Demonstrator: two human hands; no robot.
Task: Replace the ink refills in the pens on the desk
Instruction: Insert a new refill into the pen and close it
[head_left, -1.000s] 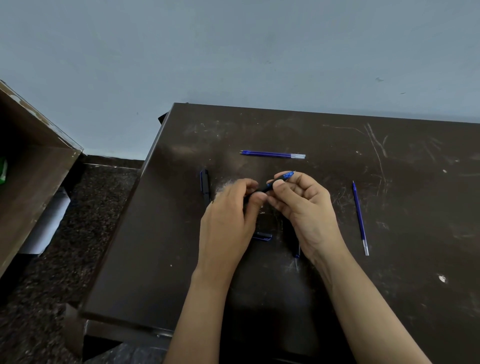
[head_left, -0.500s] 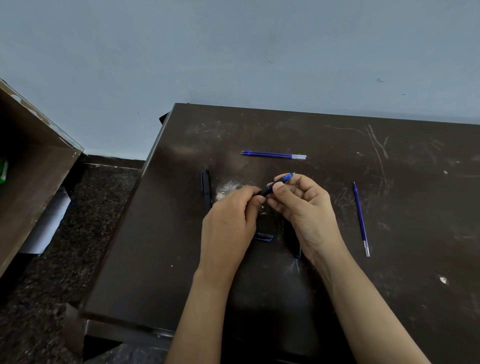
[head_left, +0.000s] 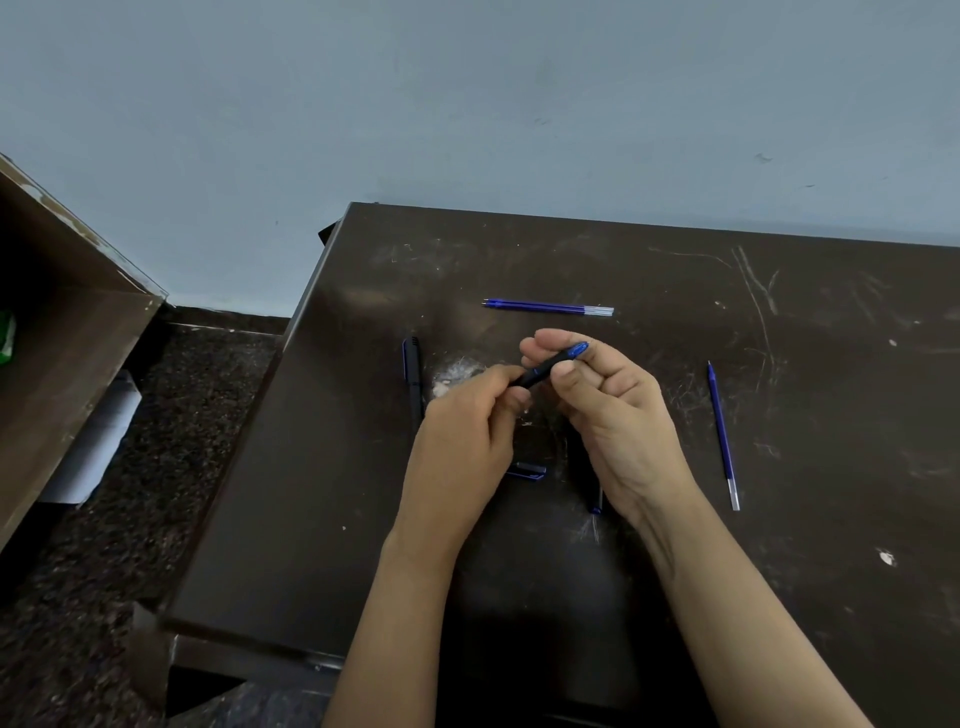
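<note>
Both hands hold one black pen with a blue end above the dark desk. My right hand pinches its blue upper end. My left hand grips the lower end, which is hidden by my fingers. A pair of blue refills lies farther back on the desk. A single blue refill lies to the right of my right hand. Another black pen lies left of my left hand. Two more pen parts show between and beneath my hands.
The desk's left edge drops to a dark speckled floor. A brown wooden cabinet stands at the left, with white paper leaning against it. A pale wall runs behind the desk.
My hands have spread slightly apart, the left sliding down and left, so more of the black pen barrel shows between them. The loose refills and pens have not moved.
</note>
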